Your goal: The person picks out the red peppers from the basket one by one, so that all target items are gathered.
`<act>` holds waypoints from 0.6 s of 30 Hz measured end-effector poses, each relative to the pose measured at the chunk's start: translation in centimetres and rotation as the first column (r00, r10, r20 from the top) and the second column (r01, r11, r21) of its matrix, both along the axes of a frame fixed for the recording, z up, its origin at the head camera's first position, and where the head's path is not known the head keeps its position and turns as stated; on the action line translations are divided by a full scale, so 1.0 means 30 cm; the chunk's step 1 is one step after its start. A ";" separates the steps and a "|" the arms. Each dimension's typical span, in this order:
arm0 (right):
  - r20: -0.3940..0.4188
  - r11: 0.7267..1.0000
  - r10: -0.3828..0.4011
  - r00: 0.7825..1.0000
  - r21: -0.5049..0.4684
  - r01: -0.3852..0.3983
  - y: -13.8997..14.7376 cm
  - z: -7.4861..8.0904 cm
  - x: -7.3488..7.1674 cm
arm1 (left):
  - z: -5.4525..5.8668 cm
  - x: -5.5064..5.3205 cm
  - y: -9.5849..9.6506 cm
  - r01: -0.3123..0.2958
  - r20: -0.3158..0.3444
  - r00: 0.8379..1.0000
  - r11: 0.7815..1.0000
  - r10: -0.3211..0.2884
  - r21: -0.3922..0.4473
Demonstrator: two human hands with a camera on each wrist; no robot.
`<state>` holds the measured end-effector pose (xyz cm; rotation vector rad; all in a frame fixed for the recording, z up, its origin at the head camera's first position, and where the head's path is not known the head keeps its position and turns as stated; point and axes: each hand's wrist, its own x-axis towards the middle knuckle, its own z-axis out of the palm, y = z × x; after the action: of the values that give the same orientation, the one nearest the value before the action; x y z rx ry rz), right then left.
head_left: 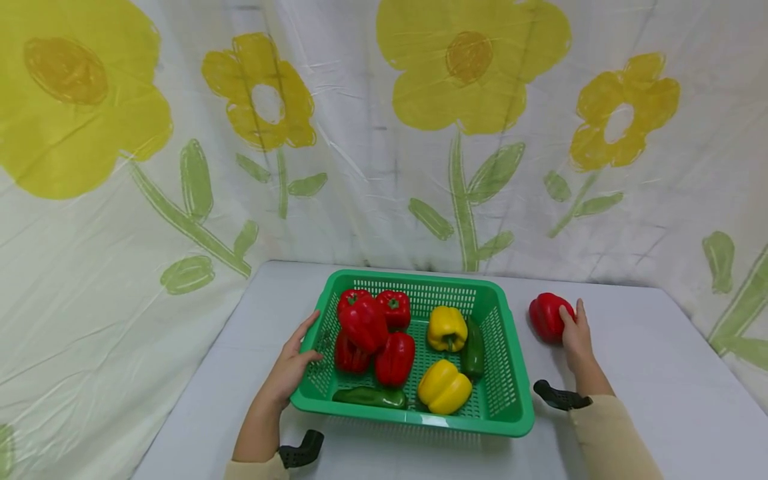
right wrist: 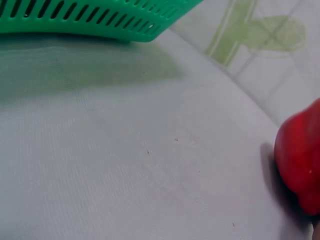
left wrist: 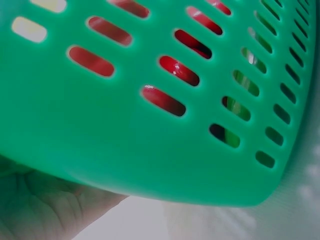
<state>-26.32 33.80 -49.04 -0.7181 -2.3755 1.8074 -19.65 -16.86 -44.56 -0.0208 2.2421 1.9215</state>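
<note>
A green plastic basket (head_left: 393, 417) with slotted walls stands on the table. My left hand (head_left: 288, 370) grips its left rim, thumb over the edge; the left wrist view shows part of that hand (left wrist: 55, 205) beneath the basket wall (left wrist: 125, 150). Several red bell peppers (head_left: 395, 360) are heaped in its left half. Two yellow bell peppers (head_left: 445, 387) lie in the right half. To the right of the basket, my right hand (head_left: 577, 340) holds another red bell pepper (head_left: 547, 317) from its right side. That pepper (right wrist: 302, 157) is cut off in the right wrist view.
One long green pepper (head_left: 371, 397) lies along the basket's front, and another (head_left: 473, 350) stands beside the yellow ones. The white-covered table (head_left: 648, 373) reaches back to a hanging cloth (head_left: 354, 167) painted with yellow flowers. A black wrist mount (head_left: 561, 397) sticks out from the right sleeve.
</note>
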 end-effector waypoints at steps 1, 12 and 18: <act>-0.004 1.000 0.002 1.000 -0.005 -0.002 0.002 0.000 0.002 | 0.000 0.000 0.000 0.000 0.000 1.000 1.000 0.000 0.000; -0.046 0.997 -0.046 0.998 -0.064 0.043 0.008 0.028 0.007 | 0.000 0.001 0.002 -0.002 0.005 1.000 1.000 0.002 0.006; -0.022 0.997 -0.050 0.998 -0.055 0.049 0.016 0.073 0.010 | 0.007 0.002 0.000 0.002 -0.001 1.000 1.000 -0.002 0.008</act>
<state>-26.03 34.27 -46.86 -0.7502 -2.2812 1.8563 -19.59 -16.85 -44.35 -0.0164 2.2338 1.9302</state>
